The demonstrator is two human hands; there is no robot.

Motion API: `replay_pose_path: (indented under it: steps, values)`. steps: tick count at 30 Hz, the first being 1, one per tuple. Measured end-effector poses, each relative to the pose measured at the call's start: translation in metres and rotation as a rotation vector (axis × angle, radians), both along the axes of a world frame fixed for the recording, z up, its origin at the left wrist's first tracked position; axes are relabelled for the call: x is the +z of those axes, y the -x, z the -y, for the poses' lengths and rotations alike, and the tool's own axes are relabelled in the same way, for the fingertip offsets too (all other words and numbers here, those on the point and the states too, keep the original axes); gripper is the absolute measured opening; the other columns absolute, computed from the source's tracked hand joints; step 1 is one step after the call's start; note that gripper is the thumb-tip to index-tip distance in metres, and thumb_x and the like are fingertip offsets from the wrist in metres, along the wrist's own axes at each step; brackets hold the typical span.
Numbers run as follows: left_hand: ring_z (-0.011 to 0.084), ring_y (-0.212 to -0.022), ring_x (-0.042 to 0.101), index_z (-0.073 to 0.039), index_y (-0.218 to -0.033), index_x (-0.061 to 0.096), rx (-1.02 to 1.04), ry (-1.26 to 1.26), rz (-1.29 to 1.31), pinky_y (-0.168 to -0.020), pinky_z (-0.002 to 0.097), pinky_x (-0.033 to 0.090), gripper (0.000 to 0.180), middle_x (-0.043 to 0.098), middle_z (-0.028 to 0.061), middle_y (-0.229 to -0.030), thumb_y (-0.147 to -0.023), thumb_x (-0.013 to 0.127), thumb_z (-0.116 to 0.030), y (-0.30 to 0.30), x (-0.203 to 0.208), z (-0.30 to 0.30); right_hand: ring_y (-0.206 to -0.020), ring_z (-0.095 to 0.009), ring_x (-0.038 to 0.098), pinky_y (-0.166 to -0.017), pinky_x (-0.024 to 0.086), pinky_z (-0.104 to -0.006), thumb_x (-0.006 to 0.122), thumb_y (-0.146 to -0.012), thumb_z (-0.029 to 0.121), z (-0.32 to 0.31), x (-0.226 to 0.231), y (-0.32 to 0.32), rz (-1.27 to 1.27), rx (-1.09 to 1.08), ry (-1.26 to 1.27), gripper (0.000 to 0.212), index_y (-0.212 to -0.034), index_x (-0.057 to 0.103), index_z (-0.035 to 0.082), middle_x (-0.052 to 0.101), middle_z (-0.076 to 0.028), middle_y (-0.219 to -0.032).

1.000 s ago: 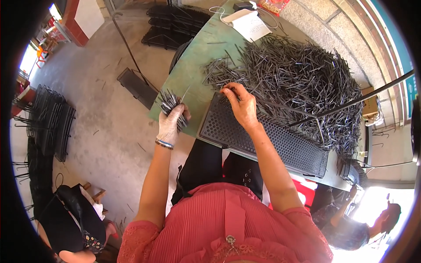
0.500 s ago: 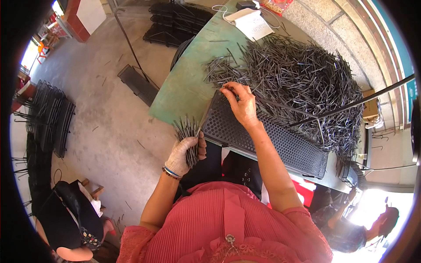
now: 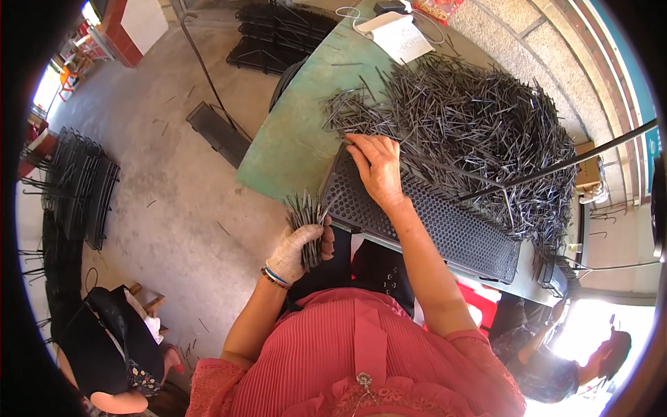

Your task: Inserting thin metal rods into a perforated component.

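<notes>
My left hand [image 3: 286,256], in a pale glove with its fingertips showing, is closed round a bundle of thin dark strips [image 3: 304,210] in front of the tray's left end. The strips stand roughly upright and fan out at the top. At the far left corner of a black perforated metal tray [image 3: 445,233], my bare right hand [image 3: 379,167] has its thumb and fingers drawn together at the rim. Whatever is between those fingertips is too small to make out. The tray lies slantwise over the near edge of the green table [image 3: 292,142].
A large heap of dark strips [image 3: 479,132] lies behind the tray. A long black rod [image 3: 556,167] slants across from the right. White paper [image 3: 399,38] lies at the back. Black racks [image 3: 76,181] stand on the left; people sit at lower left and lower right.
My left hand with the bundle has shifted slightly right, toward the tray. My right hand has turned and moved slightly left along the tray's far corner, its fingers still drawn together.
</notes>
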State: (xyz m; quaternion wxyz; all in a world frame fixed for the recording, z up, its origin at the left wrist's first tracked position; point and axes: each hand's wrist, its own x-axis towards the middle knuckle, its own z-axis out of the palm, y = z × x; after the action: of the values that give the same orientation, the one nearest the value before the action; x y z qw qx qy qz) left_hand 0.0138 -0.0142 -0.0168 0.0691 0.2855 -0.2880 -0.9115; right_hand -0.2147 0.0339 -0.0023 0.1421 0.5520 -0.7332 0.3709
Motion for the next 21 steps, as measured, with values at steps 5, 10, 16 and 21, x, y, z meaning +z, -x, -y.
replay_pose_path:
  steps: [5,10,16,21]
  values:
    - [0.0188,-0.070,0.065,-0.002,-0.112,0.061,-0.032,-0.032,-0.037,-0.062,0.0331,0.056,0.030,0.067,0.0074,-0.085,-0.086,0.064,-0.019,0.000,-0.001,-0.003,-0.095,-0.023,0.059,-0.087,0.039,-0.0367,0.065,-0.088,0.014,-0.001,0.000,0.001,0.042,-0.038,0.007,0.020,-0.107,0.069,0.006,0.069,-0.005,-0.097]
    - [0.0186,-0.068,0.065,-0.002,-0.109,0.060,-0.054,0.000,-0.037,-0.061,0.0326,0.056,0.028,0.066,0.0074,-0.083,-0.086,0.063,-0.018,0.005,0.004,-0.007,-0.097,-0.023,0.060,-0.089,0.039,-0.0374,0.065,-0.088,0.011,-0.005,0.000,0.001,0.007,0.014,0.000,0.020,-0.107,0.069,0.005,0.069,-0.006,-0.098]
    - [0.0186,-0.066,0.063,-0.003,-0.108,0.059,-0.066,0.028,0.000,-0.058,0.0322,0.053,0.029,0.065,0.0070,-0.082,-0.084,0.060,-0.019,0.009,0.008,-0.013,-0.101,-0.024,0.060,-0.091,0.040,-0.0380,0.065,-0.087,0.007,-0.007,0.000,0.001,-0.039,0.084,-0.023,0.028,-0.115,0.065,0.005,0.069,-0.008,-0.104]
    - [0.0193,-0.066,0.063,-0.003,-0.108,0.059,-0.067,0.030,-0.008,-0.057,0.0324,0.053,0.029,0.065,0.0076,-0.082,-0.084,0.061,-0.019,0.010,0.008,-0.015,-0.103,-0.025,0.060,-0.095,0.039,-0.0379,0.061,-0.088,0.002,-0.012,0.000,0.005,-0.072,0.109,-0.098,0.036,-0.124,0.060,0.004,0.067,-0.008,-0.112]
